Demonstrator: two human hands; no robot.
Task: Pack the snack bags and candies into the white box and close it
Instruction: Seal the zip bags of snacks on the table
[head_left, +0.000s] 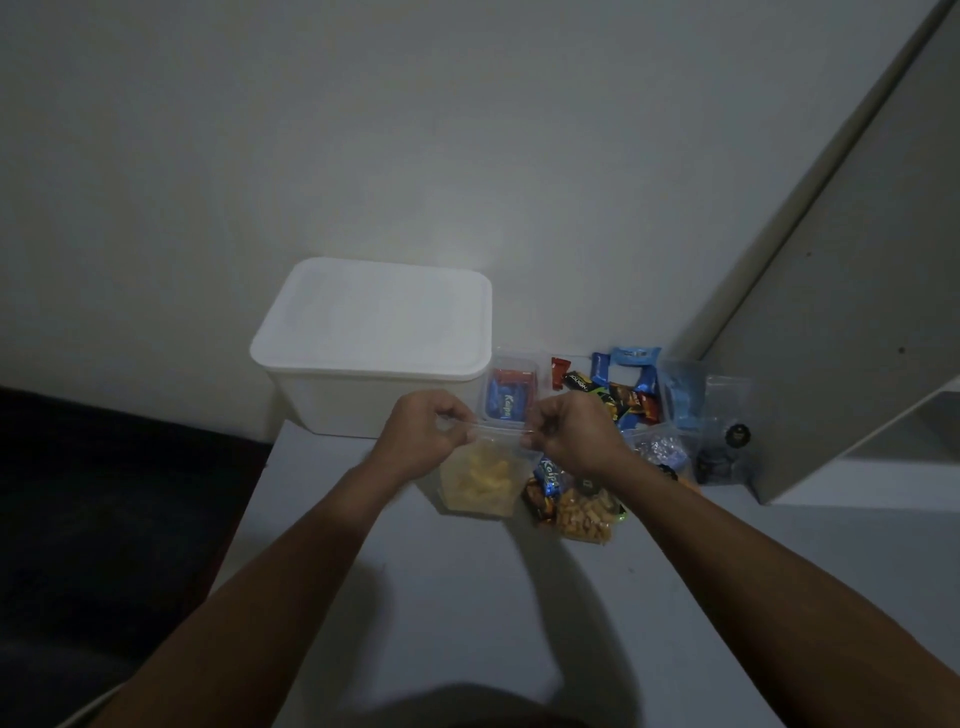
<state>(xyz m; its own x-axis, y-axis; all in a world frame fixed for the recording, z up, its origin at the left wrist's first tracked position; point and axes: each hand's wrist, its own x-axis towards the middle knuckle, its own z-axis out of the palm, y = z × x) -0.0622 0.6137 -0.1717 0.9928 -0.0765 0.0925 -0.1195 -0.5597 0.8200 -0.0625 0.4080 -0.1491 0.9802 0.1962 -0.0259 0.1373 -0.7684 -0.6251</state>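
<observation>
Two hands hold one clear zip bag of yellow snacks upright above the tabletop, just in front of the white box. I read my left hand as pinching the left end of the bag's top seal, fingers closed on the plastic; my right hand pinches the right end in the same manner. The bag's lower edge sits at or near the tabletop; contact cannot be confirmed. The white box stands behind the bag, against the wall, with its lid seated on top. A second clear bag of brown snacks lies flat to the right of the held bag, partly under my right wrist, beside a blue wrapper. Farther right and back, a clear bag of blue and red packets leans near the box, and loose candies and more clear bags lie clustered near the wall.
</observation>
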